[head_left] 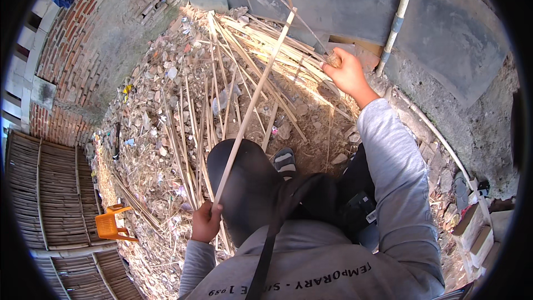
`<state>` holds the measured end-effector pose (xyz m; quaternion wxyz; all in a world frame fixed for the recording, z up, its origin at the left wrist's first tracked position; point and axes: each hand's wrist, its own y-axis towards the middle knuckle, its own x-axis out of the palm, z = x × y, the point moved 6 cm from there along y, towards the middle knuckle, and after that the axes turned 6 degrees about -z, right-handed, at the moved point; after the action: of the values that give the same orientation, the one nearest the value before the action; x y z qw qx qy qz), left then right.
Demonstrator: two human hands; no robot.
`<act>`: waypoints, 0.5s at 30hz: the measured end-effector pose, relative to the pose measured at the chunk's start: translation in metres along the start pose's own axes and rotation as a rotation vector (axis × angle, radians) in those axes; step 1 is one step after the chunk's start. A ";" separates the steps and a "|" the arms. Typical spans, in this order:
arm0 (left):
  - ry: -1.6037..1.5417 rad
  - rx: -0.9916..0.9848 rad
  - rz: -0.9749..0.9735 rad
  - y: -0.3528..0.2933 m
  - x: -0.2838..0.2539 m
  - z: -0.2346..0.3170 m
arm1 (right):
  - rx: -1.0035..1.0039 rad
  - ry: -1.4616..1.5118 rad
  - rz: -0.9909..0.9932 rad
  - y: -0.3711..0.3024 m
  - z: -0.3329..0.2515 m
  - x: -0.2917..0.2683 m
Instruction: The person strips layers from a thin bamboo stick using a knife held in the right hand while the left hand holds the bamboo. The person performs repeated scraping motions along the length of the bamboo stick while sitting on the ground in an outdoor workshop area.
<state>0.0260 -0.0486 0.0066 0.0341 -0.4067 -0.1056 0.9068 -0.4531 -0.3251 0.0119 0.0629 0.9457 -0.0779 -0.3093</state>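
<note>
A: What is the left hand (206, 223) doing?

B: It is sitting at seven o'clock, curling firmly round the lower end of a strip (255, 104), leaving no gap that I can see. How firmly it is pressing, I cannot tell.

A: And where is that strip lying?

B: It is slanting across the middle of the view, running from the fist at seven up to just past twelve. It is looking pale, flat and long.

A: The right hand (348, 75)?

B: That one is showing near two o'clock, wrapping tightly round the tan handle end of a long thin knife (335, 59). The knife is pointing from there up toward twelve, passing by the strip's top end. Whether they are touching, I cannot tell.

A: What is lying around them?

B: A pile (252, 50) of similar pale lengths is spreading at twelve, and rubble (147, 97) is covering the ground toward ten. An orange chair (110, 225) is standing at eight, a brick wall (78, 44) is rising at ten, and a pale pipe (403, 0) is running down the grey wall (444, 39) between one and two.
</note>
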 end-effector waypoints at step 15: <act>0.152 0.041 0.146 -0.019 0.010 0.005 | -0.278 -0.263 -0.569 -0.043 -0.066 0.049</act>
<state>0.0152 -0.0290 0.0067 -0.0157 -0.4800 -0.0542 0.8754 -0.3705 -0.2874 0.0295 0.0920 0.8638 0.2246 -0.4415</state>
